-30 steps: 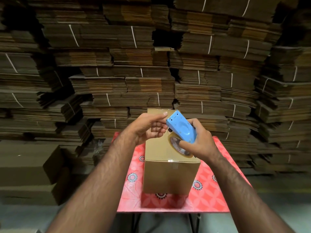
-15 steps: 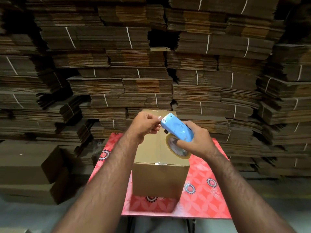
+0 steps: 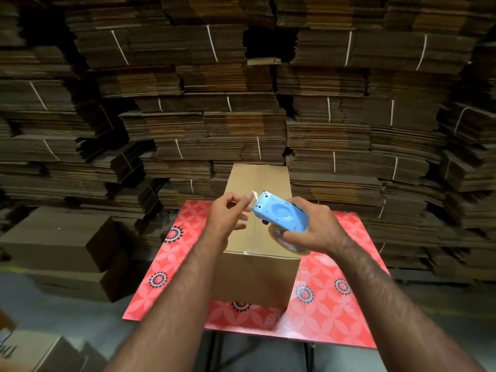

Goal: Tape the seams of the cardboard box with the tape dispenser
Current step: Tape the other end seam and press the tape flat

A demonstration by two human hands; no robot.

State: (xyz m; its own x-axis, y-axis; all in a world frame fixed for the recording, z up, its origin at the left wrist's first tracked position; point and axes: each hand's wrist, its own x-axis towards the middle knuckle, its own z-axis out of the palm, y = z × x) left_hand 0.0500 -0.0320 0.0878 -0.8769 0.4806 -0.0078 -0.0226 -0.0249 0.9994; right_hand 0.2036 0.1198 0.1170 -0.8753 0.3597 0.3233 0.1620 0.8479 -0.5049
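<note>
Right hand (image 3: 315,229) grip around tape dispenser (image 3: 280,214); left hand (image 3: 228,218) perhaps pinching tape end.

Matt brown cardboard box (image 3: 255,280); glossy blue plastic tape dispenser (image 3: 280,214) with shiny clear tape; smooth, patterned red counter (image 3: 330,312).

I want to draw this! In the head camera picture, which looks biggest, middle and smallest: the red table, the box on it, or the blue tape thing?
1. Red table
2. Cardboard box
3. Blue tape dispenser, held nearer the camera, yet clearly smallest.
</note>
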